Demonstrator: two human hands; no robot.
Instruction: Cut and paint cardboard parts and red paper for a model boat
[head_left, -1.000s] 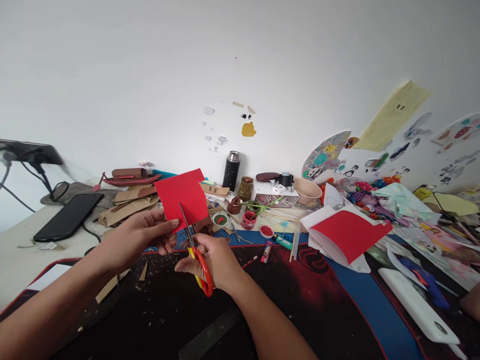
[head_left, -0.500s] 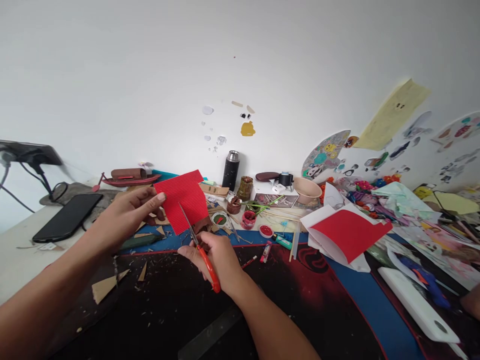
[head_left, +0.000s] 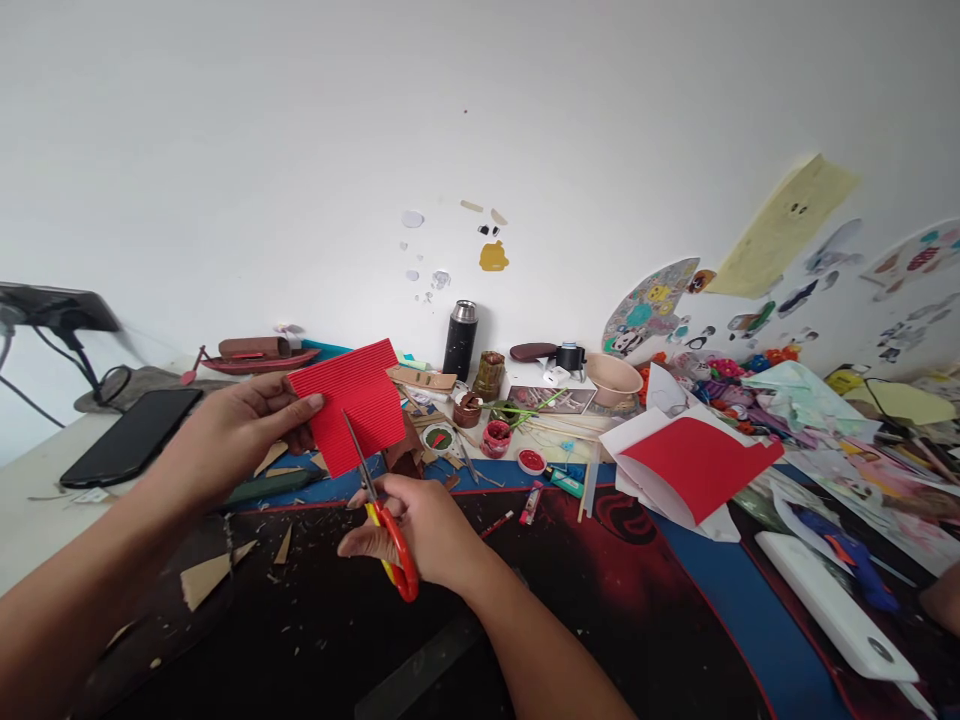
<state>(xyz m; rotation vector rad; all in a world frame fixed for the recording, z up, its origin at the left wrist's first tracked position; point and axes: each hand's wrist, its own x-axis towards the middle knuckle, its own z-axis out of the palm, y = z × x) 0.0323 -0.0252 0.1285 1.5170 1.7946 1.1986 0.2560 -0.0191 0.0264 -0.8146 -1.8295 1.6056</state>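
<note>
A piece of red corrugated paper [head_left: 352, 395] is pinched by its left edge between the thumb and fingers of my left hand [head_left: 262, 425]. My right hand [head_left: 424, 525] grips scissors [head_left: 401, 560] with red and yellow handles. Their blades lie at the lower part of the paper, one blade showing over its front face and pointing up and left. Both hands are held above the dark desk mat [head_left: 315, 630], and scraps of tan card [head_left: 210, 577] lie on the mat below my left forearm.
A black phone [head_left: 131, 437] lies at left, with a small red boat model [head_left: 259, 358] behind. A black flask [head_left: 460, 340], paint pots [head_left: 496, 438] and a bowl [head_left: 613, 380] stand along the wall. Folded red paper [head_left: 697, 465] and a white glue-gun-like tool [head_left: 832, 605] are at right.
The paper and both hands have shifted slightly left. The scissor handles have spread and turned, so the yellow part now shows.
</note>
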